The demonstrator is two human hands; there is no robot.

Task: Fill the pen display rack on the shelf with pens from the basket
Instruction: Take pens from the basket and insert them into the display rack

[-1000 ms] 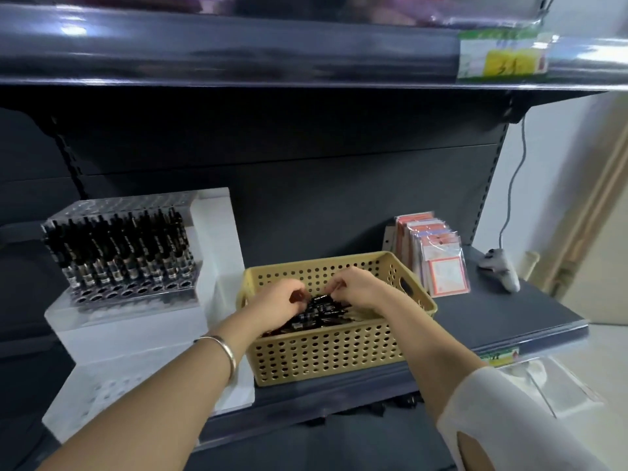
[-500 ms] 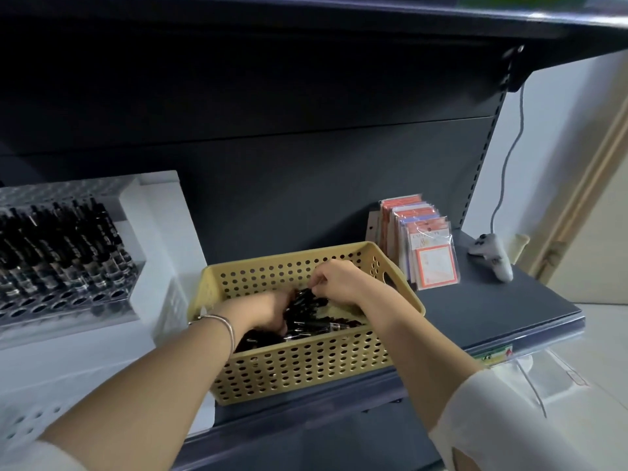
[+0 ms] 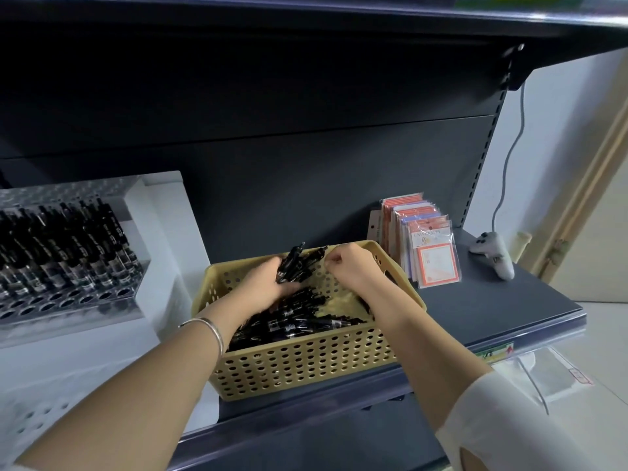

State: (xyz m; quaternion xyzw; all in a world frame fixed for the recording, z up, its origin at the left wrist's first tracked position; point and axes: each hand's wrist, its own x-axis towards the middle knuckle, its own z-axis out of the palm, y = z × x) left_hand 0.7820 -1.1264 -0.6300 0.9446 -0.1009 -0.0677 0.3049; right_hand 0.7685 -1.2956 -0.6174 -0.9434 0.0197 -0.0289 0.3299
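A yellow perforated basket (image 3: 306,368) stands on the dark shelf and holds several black pens (image 3: 299,324). My left hand (image 3: 261,283) grips a bunch of black pens (image 3: 292,260) lifted above the pile, their tips pointing up toward the back rim. My right hand (image 3: 350,266) is over the basket's back right, its fingers curled and pinching the end of one pen of that bunch. The clear pen display rack (image 3: 68,263) stands at the left on a white stand, with several black pens upright in its back rows and empty holes in front.
Packets in clear sleeves (image 3: 431,253) stand right of the basket. A white game controller (image 3: 492,253) with a cable lies at the shelf's right end. An upper shelf (image 3: 306,15) overhangs. The shelf's front edge (image 3: 475,338) carries a price label.
My left hand has gathered a bunch of pens and lifted it out of the pile. My right hand rose to the bunch's top. The view has shifted, with the rack now further left.
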